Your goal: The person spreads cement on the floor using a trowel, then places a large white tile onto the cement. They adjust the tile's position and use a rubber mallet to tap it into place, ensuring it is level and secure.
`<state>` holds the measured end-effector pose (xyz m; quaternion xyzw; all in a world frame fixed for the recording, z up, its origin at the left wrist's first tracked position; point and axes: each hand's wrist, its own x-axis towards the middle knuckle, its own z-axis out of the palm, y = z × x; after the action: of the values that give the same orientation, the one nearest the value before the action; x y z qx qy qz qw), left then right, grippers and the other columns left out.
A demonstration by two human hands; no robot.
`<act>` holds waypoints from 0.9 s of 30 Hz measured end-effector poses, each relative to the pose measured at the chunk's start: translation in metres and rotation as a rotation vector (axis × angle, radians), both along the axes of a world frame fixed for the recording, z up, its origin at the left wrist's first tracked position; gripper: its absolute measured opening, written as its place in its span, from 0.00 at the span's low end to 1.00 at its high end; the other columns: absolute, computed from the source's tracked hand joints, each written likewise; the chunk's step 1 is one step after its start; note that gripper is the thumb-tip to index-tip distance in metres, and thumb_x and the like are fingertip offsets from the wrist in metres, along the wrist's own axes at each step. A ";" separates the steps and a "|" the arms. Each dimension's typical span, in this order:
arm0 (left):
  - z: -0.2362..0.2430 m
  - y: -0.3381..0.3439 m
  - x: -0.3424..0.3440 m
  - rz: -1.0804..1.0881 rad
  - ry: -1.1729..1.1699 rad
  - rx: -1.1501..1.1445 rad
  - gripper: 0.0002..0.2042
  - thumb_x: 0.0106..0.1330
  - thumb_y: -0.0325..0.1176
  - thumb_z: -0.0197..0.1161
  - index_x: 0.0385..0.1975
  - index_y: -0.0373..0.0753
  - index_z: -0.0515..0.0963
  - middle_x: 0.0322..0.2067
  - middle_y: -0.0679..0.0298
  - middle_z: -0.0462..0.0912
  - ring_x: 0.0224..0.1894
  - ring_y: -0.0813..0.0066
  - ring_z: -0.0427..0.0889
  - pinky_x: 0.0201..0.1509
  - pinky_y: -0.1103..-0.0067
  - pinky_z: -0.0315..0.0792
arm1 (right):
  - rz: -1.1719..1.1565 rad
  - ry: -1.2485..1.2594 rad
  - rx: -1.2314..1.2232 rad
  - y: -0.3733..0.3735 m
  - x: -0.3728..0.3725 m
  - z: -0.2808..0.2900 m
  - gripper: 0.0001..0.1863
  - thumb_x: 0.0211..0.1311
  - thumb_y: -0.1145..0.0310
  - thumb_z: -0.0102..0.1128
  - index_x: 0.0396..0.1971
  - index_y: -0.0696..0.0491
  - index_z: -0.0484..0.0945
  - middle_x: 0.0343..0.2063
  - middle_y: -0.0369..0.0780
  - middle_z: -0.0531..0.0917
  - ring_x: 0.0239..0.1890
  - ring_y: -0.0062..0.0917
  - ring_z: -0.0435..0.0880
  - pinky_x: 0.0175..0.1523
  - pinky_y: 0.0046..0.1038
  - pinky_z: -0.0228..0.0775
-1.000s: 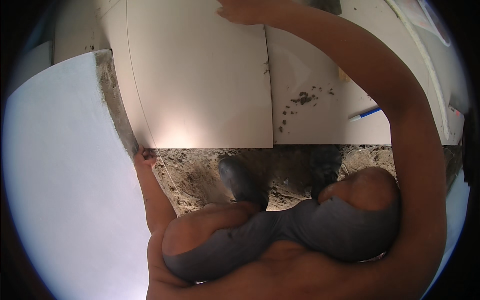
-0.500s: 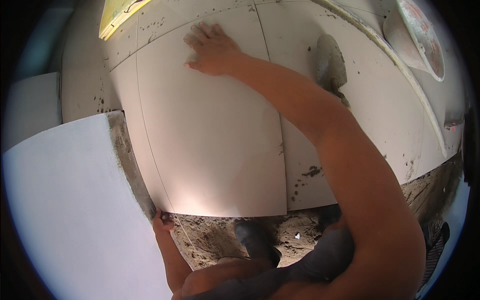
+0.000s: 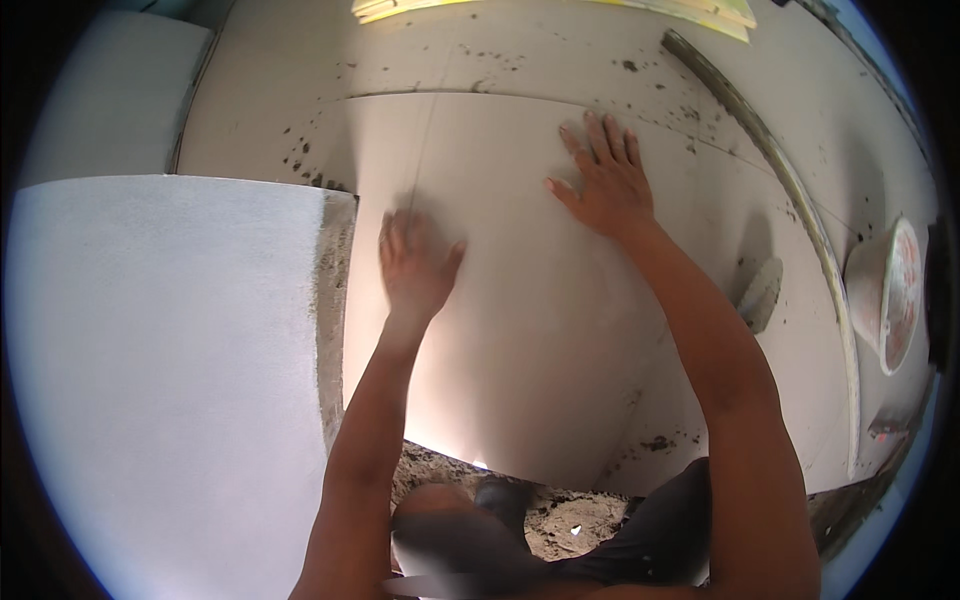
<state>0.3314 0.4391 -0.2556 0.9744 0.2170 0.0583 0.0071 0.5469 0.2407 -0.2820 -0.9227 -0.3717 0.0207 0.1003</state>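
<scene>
A large beige floor tile point(image 3: 520, 300) lies in front of me, beside the end of a white wall point(image 3: 180, 330) with a bare cement edge. My left hand point(image 3: 417, 262) rests palm down on the tile's left part, slightly blurred, with its fingers stretched. Farther out, my right hand point(image 3: 608, 185) lies spread near the tile's far right part. Neither hand grips anything. A thin string point(image 3: 426, 150) runs across the tile's far left part and passes behind my left hand. Right of my right forearm, a trowel point(image 3: 764, 295) smeared with mortar lies on neighbouring tiles.
A long narrow straightedge point(image 3: 800, 200) lies on the tiles at the right, with a white bucket point(image 3: 888, 295) tipped on its side beyond it. Yellow boards point(image 3: 560, 8) sit at the far edge. Rough sandy mortar point(image 3: 565, 525) shows near my legs. Mortar crumbs dot the tiles.
My left hand has left the tile's near left corner by the wall and now lies flat on its surface. My right hand stays spread on the tile's far part. The view has turned left.
</scene>
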 end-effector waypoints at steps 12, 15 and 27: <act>-0.005 0.027 0.105 0.416 0.148 -0.218 0.54 0.59 0.67 0.54 0.70 0.26 0.41 0.73 0.46 0.39 0.76 0.56 0.35 0.78 0.65 0.31 | 0.028 0.027 -0.085 0.010 0.009 0.018 0.40 0.62 0.40 0.50 0.70 0.46 0.59 0.71 0.50 0.52 0.73 0.49 0.47 0.74 0.52 0.35; -0.006 0.031 0.103 0.393 0.203 -0.250 0.54 0.59 0.66 0.54 0.70 0.25 0.39 0.73 0.45 0.36 0.76 0.53 0.33 0.77 0.63 0.31 | 0.034 0.052 -0.095 0.011 0.009 0.015 0.41 0.61 0.40 0.51 0.69 0.47 0.60 0.71 0.52 0.53 0.73 0.51 0.48 0.73 0.54 0.35; -0.014 0.049 0.104 0.289 0.080 -0.342 0.56 0.58 0.63 0.58 0.68 0.21 0.39 0.70 0.35 0.39 0.74 0.39 0.35 0.75 0.54 0.31 | 0.055 0.098 -0.129 0.023 0.021 0.013 0.41 0.60 0.40 0.51 0.67 0.52 0.62 0.69 0.57 0.53 0.72 0.57 0.47 0.72 0.57 0.34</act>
<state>0.4358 0.4879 -0.2691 0.9194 0.3611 -0.0174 0.1553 0.5683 0.2634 -0.2694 -0.9145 -0.3895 0.0927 0.0582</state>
